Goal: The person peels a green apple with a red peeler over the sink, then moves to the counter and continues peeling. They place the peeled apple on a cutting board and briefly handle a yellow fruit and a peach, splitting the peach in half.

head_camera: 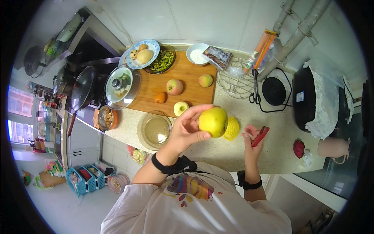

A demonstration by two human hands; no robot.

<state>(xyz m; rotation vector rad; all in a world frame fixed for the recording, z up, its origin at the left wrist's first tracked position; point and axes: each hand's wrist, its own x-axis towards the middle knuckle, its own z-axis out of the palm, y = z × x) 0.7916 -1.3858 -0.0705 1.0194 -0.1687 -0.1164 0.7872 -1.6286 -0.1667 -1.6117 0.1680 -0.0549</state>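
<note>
My left hand point(188, 125) holds a yellow-green apple point(213, 122) up over the counter's front part. In my right hand point(253, 139), to the right of it, is a red-handled tool point(260, 136), possibly a peeler or folding knife; its working end is hard to see. A yellow foam fruit net point(231, 128) lies between the hands. Behind my left hand, a pale, seemingly peeled apple point(181, 108) rests at the edge of the wooden cutting board point(192, 84). Farther back on the board are a reddish apple point(174, 87), an orange fruit point(160, 97) and a peach point(205, 80).
A glass bowl point(154, 130) stands left of my left hand. A glass-lidded dish point(118, 84) and a plate of round foods point(143, 54) are at the left. Scissors point(255, 96), a wire rack point(235, 77) and a black appliance point(305, 96) stand at the right.
</note>
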